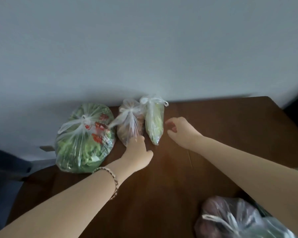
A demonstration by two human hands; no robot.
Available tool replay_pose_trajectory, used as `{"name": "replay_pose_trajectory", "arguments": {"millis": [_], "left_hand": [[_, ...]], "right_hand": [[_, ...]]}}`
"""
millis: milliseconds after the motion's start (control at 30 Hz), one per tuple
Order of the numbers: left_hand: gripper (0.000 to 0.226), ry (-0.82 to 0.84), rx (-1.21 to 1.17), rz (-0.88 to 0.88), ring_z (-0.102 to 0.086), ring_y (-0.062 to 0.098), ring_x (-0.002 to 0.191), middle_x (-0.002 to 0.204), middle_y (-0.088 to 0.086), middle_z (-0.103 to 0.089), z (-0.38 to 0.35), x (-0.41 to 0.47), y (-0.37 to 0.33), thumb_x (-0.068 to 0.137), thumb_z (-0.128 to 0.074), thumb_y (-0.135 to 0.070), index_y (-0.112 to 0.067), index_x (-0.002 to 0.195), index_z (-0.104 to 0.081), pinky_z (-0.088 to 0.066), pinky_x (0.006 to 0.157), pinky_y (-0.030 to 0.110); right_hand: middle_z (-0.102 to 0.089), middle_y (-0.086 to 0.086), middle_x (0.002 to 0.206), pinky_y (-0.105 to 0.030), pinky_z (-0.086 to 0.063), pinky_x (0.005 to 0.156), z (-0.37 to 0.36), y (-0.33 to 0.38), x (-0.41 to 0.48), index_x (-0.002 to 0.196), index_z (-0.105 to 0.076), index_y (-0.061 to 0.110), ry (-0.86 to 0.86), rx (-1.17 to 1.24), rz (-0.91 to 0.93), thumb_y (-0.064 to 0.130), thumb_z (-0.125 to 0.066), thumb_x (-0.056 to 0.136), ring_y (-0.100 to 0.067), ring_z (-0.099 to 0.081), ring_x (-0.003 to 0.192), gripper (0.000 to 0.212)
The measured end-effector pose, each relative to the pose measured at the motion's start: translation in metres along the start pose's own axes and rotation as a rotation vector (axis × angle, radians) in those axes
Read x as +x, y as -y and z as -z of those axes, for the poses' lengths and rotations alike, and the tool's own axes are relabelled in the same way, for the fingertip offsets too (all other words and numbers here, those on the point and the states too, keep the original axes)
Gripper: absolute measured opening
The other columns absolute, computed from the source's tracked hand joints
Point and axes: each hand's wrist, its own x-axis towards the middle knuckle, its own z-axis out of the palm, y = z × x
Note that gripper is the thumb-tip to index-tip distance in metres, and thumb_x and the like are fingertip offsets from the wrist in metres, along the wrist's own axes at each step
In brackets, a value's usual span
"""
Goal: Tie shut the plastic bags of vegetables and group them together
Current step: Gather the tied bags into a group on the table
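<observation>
Clear plastic bags sit in a row at the far edge of the dark brown table (213, 134), close against the pale wall (144, 48). All three are knotted shut.

The big round bag of leafy greens (84, 138), printed in red, is on the left with its knot facing up. Touching its right side is the middle bag of brownish produce (130, 124), and pressed against that one is the narrow bag of pale green vegetable (154, 122). The narrow bag's long axis runs from the wall towards the person, knot at the far end and tapered tip pointing near.

The left hand (138, 150), with a chain bracelet (113, 179) on its wrist, reaches to the near end of the middle bag. Its fingers meet the plastic there and the thumb sticks out to the right. Whether the fingers curl round the bag or only rest on it cannot be told.

The right hand (179, 131) hangs just beside the narrow bag's right side without touching it, fingers loosely curled and holding nothing.

A fourth bag with purple contents (230, 219) lies at the near right corner, well apart from the row.
</observation>
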Motion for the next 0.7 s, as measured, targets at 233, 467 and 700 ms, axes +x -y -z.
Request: {"name": "replay_pose_trajectory", "arguments": {"millis": [233,467,700], "left_hand": [[0.052,0.542,0.421,-0.113,-0.057,0.025,0.103,0.118,0.007,-0.058,-0.048,-0.156,-0.021,0.086,-0.047,-0.052,-0.011,0.117,-0.052,-0.042,0.078,0.032],[0.111,0.572,0.611,-0.028,-0.044,0.031,0.124,0.143,0.014,-0.034,-0.100,-0.245,0.002,0.064,-0.071,-0.059,-0.013,0.145,-0.011,-0.044,0.098,0.043],[0.023,0.204,0.637,-0.013,-0.056,0.026,0.112,0.119,0.005,-0.060,-0.116,-0.274,0.031,0.087,-0.047,-0.008,-0.015,0.107,-0.057,-0.043,0.085,0.032]], "right_hand": [[-0.061,-0.005,0.120,-0.034,-0.047,0.095,0.008,-0.049,-0.164,0.120,-0.057,0.013,0.623,-0.680,-0.193,0.060,-0.056,0.077,-0.023,-0.057,0.111,0.064],[-0.049,-0.007,0.135,-0.033,-0.043,0.099,-0.009,-0.097,-0.250,0.139,-0.031,0.011,0.643,-0.701,-0.362,0.074,-0.064,0.055,-0.027,-0.049,0.122,0.109],[-0.061,-0.009,0.119,-0.029,-0.045,0.089,-0.010,-0.099,-0.267,0.121,-0.051,0.009,0.558,-0.659,-0.249,0.053,-0.055,0.081,-0.027,-0.057,0.110,0.060]]}}
